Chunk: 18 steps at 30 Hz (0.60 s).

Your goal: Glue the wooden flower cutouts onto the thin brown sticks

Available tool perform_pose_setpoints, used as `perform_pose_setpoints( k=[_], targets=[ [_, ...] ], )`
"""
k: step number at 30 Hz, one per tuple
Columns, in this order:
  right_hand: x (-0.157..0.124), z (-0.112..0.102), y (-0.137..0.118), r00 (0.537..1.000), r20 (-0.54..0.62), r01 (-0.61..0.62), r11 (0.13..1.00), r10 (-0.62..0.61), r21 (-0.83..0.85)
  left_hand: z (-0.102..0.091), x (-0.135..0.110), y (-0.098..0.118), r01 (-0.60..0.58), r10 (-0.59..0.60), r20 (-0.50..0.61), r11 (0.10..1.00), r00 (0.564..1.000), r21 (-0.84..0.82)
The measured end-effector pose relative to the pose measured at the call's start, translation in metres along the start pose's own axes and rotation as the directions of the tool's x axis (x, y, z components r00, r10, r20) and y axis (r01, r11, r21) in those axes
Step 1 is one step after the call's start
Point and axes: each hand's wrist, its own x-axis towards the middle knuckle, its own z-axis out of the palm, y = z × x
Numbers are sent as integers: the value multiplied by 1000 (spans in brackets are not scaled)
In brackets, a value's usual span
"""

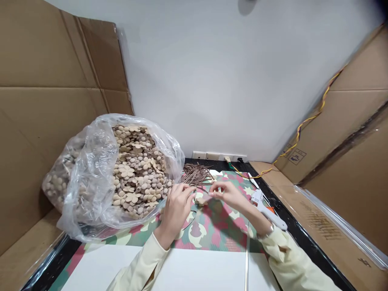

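Note:
My left hand (pixel 177 208) rests on the camouflage mat (pixel 212 230), fingers curled beside a small tan wooden flower piece (pixel 200 200). My right hand (pixel 227 193) pinches something small at the fingertips, just right of that piece. A big clear plastic bag (pixel 100 182) of several wooden flower cutouts (pixel 138 178) lies open directly left of my left hand. A pile of thin brown sticks (pixel 196 174) lies just behind both hands.
A white glue gun (pixel 266 210) lies right of my right hand, its cord running back to a wall socket strip (pixel 218 156). Cardboard sheets (pixel 45 101) stand at left and right. A white board (pixel 182 270) covers the near table.

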Motion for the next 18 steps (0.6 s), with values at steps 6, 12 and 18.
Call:
perform_pose_setpoints(
  k=[6,12,18],
  targets=[
    [-35,14,-23,996,31,-86,856,81,509,2,-5,20,6,54,220,965,974,-263],
    [-38,12,-19,994,40,-105,845,98,524,-2,0,27,382,-194,395,789,898,-481],
    [-42,16,-19,982,71,-182,785,174,592,1,0,26,473,-254,424,679,869,-562]
  ],
)
